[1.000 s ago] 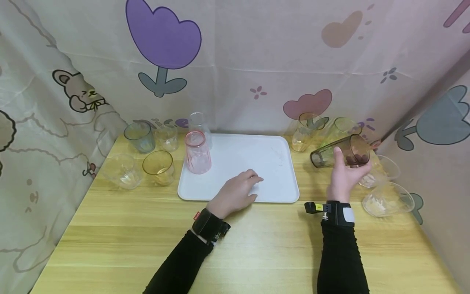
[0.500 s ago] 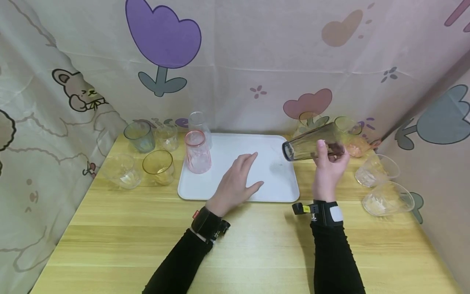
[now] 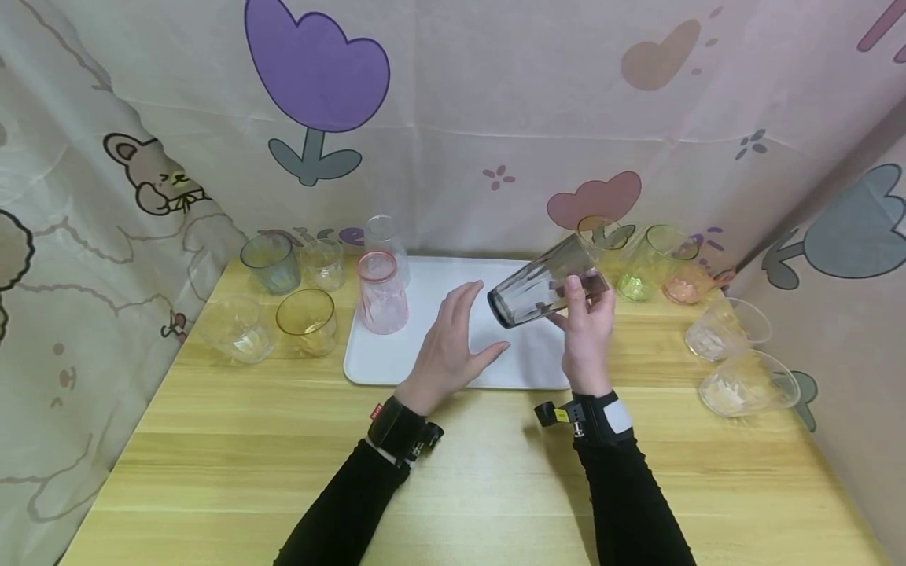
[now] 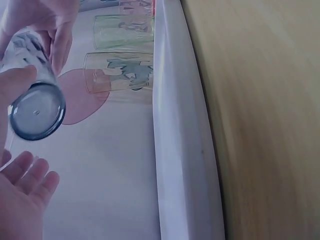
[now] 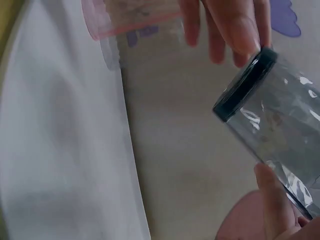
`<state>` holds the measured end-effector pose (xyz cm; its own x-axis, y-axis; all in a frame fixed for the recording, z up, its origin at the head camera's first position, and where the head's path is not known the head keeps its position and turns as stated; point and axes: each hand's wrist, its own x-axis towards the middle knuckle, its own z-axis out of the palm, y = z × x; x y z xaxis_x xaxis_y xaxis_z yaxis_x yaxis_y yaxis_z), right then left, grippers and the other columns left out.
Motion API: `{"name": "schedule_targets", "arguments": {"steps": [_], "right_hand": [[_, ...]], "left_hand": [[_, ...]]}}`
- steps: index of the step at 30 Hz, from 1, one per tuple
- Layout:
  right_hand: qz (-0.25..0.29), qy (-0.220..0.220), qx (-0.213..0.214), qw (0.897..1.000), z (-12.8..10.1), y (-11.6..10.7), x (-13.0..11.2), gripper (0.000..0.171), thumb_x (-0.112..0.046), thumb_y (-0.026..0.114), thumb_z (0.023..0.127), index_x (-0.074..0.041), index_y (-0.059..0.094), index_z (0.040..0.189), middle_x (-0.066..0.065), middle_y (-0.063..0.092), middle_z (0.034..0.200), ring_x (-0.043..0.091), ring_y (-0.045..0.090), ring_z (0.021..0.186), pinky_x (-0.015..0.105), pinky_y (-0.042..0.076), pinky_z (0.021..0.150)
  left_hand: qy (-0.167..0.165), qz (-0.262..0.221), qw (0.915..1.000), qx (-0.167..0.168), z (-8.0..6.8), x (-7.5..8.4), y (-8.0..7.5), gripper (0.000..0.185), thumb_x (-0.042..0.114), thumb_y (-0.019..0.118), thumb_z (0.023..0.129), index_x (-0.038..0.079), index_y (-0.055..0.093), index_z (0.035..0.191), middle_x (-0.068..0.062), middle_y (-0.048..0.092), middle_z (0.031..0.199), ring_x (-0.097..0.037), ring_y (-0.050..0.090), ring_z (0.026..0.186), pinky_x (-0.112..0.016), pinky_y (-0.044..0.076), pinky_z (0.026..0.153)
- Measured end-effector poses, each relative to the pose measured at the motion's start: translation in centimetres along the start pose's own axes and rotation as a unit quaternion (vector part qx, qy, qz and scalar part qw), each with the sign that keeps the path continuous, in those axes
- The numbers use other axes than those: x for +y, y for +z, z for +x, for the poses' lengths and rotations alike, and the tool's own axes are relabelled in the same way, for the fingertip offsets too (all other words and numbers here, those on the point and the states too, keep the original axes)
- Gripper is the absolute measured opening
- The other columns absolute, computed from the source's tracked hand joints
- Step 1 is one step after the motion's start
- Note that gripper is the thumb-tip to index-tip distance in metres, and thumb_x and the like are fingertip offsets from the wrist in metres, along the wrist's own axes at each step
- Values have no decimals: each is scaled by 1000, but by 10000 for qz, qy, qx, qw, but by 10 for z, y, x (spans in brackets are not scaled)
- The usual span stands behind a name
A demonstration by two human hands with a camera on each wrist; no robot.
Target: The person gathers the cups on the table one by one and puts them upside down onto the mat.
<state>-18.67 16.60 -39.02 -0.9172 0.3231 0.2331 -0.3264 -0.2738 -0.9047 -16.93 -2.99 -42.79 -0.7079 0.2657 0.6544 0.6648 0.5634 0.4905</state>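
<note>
While your right hand (image 3: 586, 330) grips the grey tumbler (image 3: 539, 283) tilted on its side above the white tray (image 3: 382, 358), your left hand (image 3: 453, 346) hovers relaxed, fingers straight, just beside its base. Pink tumbler (image 3: 382, 292): upside down on the tray's left end.

The near half of the surface (image 3: 453, 487) lies open for both hands. On the white tray (image 3: 385, 365), only the pink cup (image 3: 382, 292) blocks the left corner; the middle is free. A cluster of cups (image 3: 283, 299) crowds the left, and more cups (image 3: 715, 330) hem in the right edge.
</note>
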Motion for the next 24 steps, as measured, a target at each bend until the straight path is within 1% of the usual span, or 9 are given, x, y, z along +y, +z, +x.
{"name": "schedule_targets", "arguments": {"steps": [5, 8, 11, 14, 16, 18, 20, 22, 24], "right_hand": [[-69, 233, -488, 9985, -7, 8, 5, 57, -47, 64, 101, -15, 44, 144, 8, 56, 122, 25, 65, 102, 34, 64, 69], [-184, 435, -790, 9958, -11, 11, 7, 63, -53, 57, 103, -14, 40, 149, 10, 56, 126, 26, 68, 104, 35, 64, 71], [-268, 585, -1059, 9923, -14, 15, 9, 68, -55, 51, 104, -10, 36, 153, 16, 55, 130, 25, 68, 103, 35, 64, 73], [-282, 693, -1263, 9892, -18, 18, 11, 73, -58, 47, 104, -8, 32, 156, 18, 54, 134, 24, 68, 107, 34, 64, 76], [-282, 744, -1351, 9876, -20, 19, 13, 76, -60, 45, 104, -7, 30, 157, 16, 53, 138, 23, 66, 112, 33, 63, 79], [-325, 771, -1427, 9862, -21, 20, 15, 76, -61, 42, 104, -8, 29, 158, 14, 52, 142, 23, 64, 118, 33, 63, 81], [-369, 787, -1507, 9847, -21, 20, 16, 75, -61, 39, 105, -9, 29, 159, 15, 51, 144, 24, 63, 121, 33, 63, 83], [-424, 799, -1576, 9834, -21, 19, 17, 73, -60, 38, 106, -11, 29, 160, 17, 50, 146, 25, 64, 120, 33, 63, 82], [-502, 825, -1663, 9813, -19, 17, 16, 72, -59, 38, 107, -10, 30, 160, 20, 50, 146, 25, 66, 116, 34, 63, 81]], "left_hand": [[83, -220, 9995, 216, 1, 1, 0, 103, 24, 92, 80, -2, 28, 156, -21, 41, 153, -31, 44, 141, -37, 38, 120], [173, -241, 9989, 358, 1, 1, -1, 104, 23, 92, 79, -2, 28, 156, -22, 41, 152, -31, 46, 139, -35, 39, 119], [307, -253, 9978, 526, 2, 2, -2, 101, 21, 92, 79, -2, 29, 155, -22, 42, 150, -32, 48, 137, -35, 40, 118], [458, -273, 9965, 647, 3, 2, -3, 97, 18, 92, 79, -2, 33, 153, -23, 43, 149, -33, 50, 135, -35, 41, 118], [524, -290, 9959, 680, 4, 1, -3, 92, 15, 92, 78, -1, 37, 150, -22, 44, 148, -33, 51, 134, -34, 41, 117], [568, -308, 9954, 706, 4, 1, -4, 87, 13, 92, 77, -1, 41, 146, -21, 46, 146, -33, 52, 133, -34, 42, 117], [582, -315, 9950, 749, 4, 1, -4, 81, 11, 91, 76, -1, 46, 141, -21, 48, 145, -33, 53, 131, -34, 42, 117], [586, -311, 9947, 789, 5, 1, -6, 77, 10, 91, 75, -1, 48, 138, -20, 49, 143, -33, 53, 131, -34, 42, 117], [602, -291, 9942, 839, 5, 1, -7, 76, 10, 91, 74, -1, 50, 137, -20, 50, 142, -33, 52, 130, -34, 42, 117]]}}
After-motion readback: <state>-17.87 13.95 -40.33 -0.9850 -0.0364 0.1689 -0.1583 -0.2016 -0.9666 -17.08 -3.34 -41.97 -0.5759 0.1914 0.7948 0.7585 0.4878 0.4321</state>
